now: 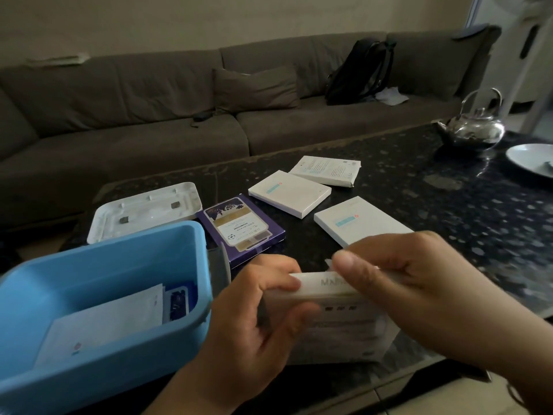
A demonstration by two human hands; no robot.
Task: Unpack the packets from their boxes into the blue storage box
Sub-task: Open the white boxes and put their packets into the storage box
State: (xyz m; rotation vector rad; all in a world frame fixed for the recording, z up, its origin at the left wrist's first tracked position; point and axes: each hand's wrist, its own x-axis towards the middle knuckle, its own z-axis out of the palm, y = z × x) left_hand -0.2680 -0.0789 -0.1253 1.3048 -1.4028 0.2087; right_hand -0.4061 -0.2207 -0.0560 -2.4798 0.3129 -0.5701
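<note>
Both hands clamped on white box (335, 324) above tabletop (419, 181) edge: left hand (257, 313) fingers curled round its side, right hand (413, 280) fingers pinching top flap. Judged light, thin-walled, crushable; best gripped by edges. Blue storage box (98, 369) just left, packets inside.

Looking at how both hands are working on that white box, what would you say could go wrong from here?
The white box is held in the air between the left hand and right hand, which pinches its top flap; if the flap gives suddenly, packets might spill onto the dark table rather than into the blue storage box. The storage box seems to overhang the table's near edge, so a nudge might tip it.
</note>
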